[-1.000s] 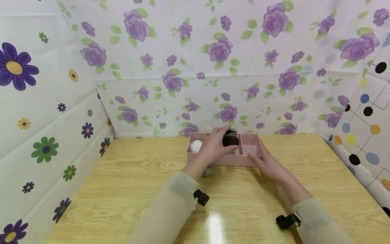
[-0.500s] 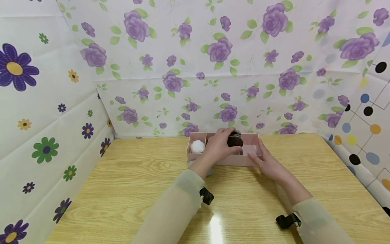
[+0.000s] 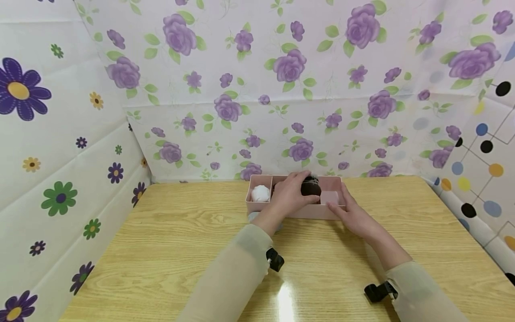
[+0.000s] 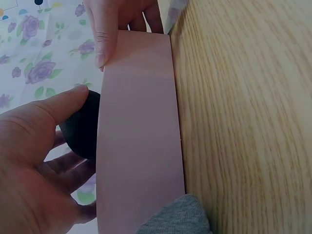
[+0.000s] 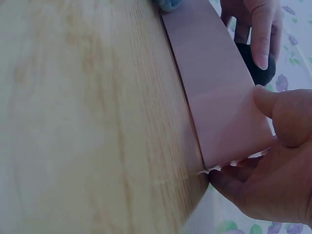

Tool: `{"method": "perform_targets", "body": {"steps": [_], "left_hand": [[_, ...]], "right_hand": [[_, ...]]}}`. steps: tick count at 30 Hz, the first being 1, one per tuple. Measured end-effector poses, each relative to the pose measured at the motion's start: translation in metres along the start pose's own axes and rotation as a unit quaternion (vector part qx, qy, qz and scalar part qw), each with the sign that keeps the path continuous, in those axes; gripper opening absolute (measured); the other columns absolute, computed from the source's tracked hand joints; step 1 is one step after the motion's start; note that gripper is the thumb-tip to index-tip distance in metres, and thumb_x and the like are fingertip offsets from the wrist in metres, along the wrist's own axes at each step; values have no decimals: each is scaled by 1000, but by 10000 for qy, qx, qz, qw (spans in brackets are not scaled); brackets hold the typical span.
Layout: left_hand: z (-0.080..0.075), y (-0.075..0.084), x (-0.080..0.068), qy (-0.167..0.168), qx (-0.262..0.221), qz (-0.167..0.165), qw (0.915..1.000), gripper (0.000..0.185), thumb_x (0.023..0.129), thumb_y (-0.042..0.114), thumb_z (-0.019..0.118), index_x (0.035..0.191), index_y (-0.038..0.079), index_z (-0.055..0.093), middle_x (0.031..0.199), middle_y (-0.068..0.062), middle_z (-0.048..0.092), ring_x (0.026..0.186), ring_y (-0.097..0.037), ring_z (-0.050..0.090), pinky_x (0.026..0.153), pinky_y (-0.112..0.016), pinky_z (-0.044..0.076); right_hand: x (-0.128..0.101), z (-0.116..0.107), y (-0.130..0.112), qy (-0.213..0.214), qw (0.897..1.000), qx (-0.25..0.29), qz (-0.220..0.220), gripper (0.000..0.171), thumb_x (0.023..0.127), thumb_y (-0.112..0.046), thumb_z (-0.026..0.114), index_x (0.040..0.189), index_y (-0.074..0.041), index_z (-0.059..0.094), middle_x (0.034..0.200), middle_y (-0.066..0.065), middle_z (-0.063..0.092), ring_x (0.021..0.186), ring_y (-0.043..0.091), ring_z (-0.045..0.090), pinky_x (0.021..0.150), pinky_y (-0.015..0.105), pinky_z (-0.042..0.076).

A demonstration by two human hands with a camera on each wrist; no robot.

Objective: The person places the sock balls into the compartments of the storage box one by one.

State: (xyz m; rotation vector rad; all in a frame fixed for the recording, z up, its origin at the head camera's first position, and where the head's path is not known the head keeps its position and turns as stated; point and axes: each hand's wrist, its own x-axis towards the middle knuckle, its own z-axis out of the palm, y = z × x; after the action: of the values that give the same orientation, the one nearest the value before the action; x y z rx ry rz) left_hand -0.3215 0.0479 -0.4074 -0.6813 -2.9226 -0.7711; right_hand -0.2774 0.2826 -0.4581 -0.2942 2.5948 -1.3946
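Note:
A pink divided tray (image 3: 306,211) stands at the far side of the wooden table. My left hand (image 3: 295,192) reaches over its middle and grips a dark round object (image 3: 311,187) low inside it. In the left wrist view the dark object (image 4: 82,129) sits between thumb and fingers behind the tray wall (image 4: 139,131). My right hand (image 3: 341,205) grips the tray's right front corner; in the right wrist view its thumb (image 5: 275,114) presses the front wall (image 5: 214,92) and the fingers curl round the end. A white ball (image 3: 260,193) lies in the left compartment.
A grey soft thing (image 3: 253,217) lies on the table against the tray's front, partly hidden by my left wrist, and shows as grey cloth (image 4: 173,219) in the left wrist view. Flowered sheets wall the table (image 3: 181,250) at the left, back and right.
My left hand has carried the dark object a little to the right and lower into the tray. The right hand and the tray have stayed put.

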Motion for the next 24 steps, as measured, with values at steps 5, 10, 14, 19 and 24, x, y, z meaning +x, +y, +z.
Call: {"method": "perform_targets", "body": {"steps": [5,10,14,19,24], "left_hand": [[4,-2,2,-34,42,15,10000,80,103,49,79,171,24,45,168,-5,50,147,-30,56,123,-59,39],[15,-9,9,-4,104,-46,9999,82,102,51,80,171,24,45,168,-4,51,150,-27,54,125,-62,36],[15,-10,9,-10,134,-64,9999,82,101,50,82,170,24,46,168,-4,52,151,-27,52,125,-61,36],[7,-6,2,-20,11,3,10000,79,102,46,82,169,23,48,167,-6,52,150,-32,52,124,-59,38],[28,-35,18,194,-157,207,9995,81,101,56,80,169,26,48,168,-1,51,151,-29,51,126,-59,36]], "right_hand": [[0,0,1,8,10000,18,-7,103,116,-55,51,172,-12,-25,180,30,-12,156,59,30,123,74,30],[1,1,2,38,10000,26,-1,103,117,-55,50,172,-11,-24,180,31,-11,156,60,31,123,73,30],[2,1,4,77,10000,-28,21,101,118,-51,50,172,-10,-24,179,31,-11,155,60,32,123,74,29],[3,0,2,53,10000,-62,-25,100,119,-48,50,172,-8,-25,178,35,-9,154,61,34,122,74,31],[2,1,1,82,9999,-145,-8,100,118,-49,50,172,-9,-24,178,35,-9,153,62,34,122,75,30]]}}
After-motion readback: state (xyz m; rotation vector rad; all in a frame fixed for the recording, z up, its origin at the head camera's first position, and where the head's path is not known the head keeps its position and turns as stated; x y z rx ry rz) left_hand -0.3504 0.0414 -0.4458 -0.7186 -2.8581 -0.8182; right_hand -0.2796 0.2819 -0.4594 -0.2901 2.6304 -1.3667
